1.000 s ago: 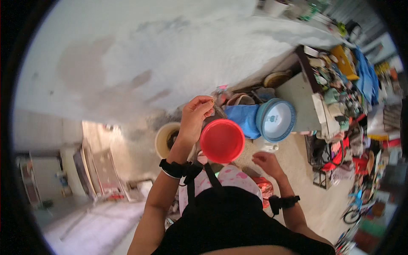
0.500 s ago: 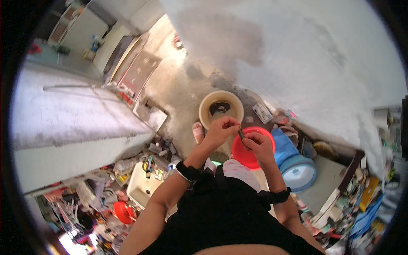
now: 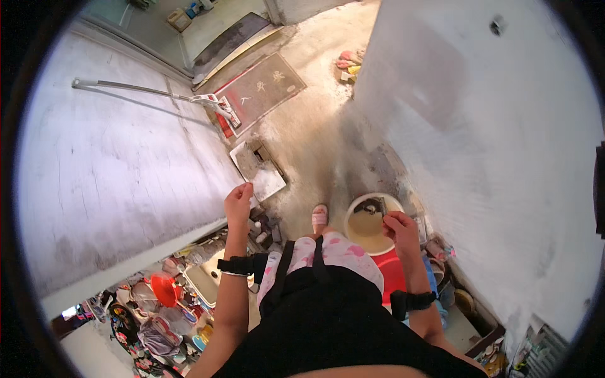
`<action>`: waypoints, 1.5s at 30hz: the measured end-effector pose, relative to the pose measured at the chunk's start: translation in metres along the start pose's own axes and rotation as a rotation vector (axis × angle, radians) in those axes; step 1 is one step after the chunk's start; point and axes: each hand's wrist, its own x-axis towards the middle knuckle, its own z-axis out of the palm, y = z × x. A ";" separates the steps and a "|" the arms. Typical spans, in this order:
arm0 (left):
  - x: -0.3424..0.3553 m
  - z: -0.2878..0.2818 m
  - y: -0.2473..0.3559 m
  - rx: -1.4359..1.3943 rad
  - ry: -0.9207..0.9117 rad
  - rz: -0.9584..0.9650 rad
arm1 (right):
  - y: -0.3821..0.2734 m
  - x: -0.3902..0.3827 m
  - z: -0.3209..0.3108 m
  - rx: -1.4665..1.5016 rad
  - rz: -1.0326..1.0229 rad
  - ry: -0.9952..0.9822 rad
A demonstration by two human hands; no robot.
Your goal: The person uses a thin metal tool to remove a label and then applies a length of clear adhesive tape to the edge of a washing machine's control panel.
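Observation:
My left hand is held out to the left, above the floor by a white-edged slab. Its fingers are closed, and what they hold, if anything, cannot be made out. On the other side, my right hand pinches a small dark green piece over the right edge of a cream basin. Cloudy water and a dark clump show inside that basin. A red basin stands nearer my body, partly covered by my right forearm.
A flat mop leans along the left wall, its head on a doormat. A pale slab lies on the floor. Clutter surrounds a white sink at lower left. The right wall rises close by the basins.
My hands were together over the basins around the small dark green piece. They have parted, the left moving far to the left. The view has turned, showing more doormat and mop.

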 end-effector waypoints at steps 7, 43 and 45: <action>0.099 0.024 0.084 -0.243 -0.150 -0.079 | -0.072 0.112 0.060 0.024 0.047 0.043; 0.778 -0.163 0.626 -0.564 -0.049 -0.002 | -0.537 0.652 0.855 -0.607 -0.136 -0.482; 0.820 -0.167 0.651 -0.474 -0.079 -0.032 | -0.555 0.697 0.890 -0.590 -0.165 -0.492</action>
